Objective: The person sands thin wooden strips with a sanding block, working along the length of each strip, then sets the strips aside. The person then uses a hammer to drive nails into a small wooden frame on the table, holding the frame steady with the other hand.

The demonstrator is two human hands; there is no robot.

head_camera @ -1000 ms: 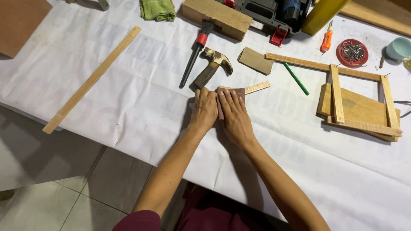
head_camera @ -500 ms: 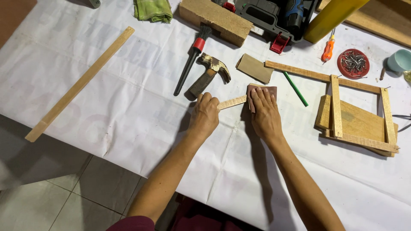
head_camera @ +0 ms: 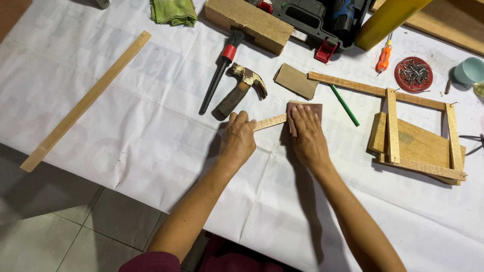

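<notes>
A long wooden slat (head_camera: 83, 102) lies at the far left of the white-covered bench (head_camera: 151, 141). Right of it rest a brush (head_camera: 218, 73) and a hammer (head_camera: 241, 89). The left hand (head_camera: 237, 138) is curled down on the near end of a short wooden strip (head_camera: 270, 121), pinning it to the bench. The right hand (head_camera: 307, 135), fingers spread flat, presses a brown piece of sandpaper (head_camera: 308, 109) over the strip's far end. Further right sit a green pencil (head_camera: 345, 104) and a wooden frame (head_camera: 418, 133).

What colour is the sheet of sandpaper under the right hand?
Reddish brown: the sandpaper under the right hand, seen in the head view.
</notes>
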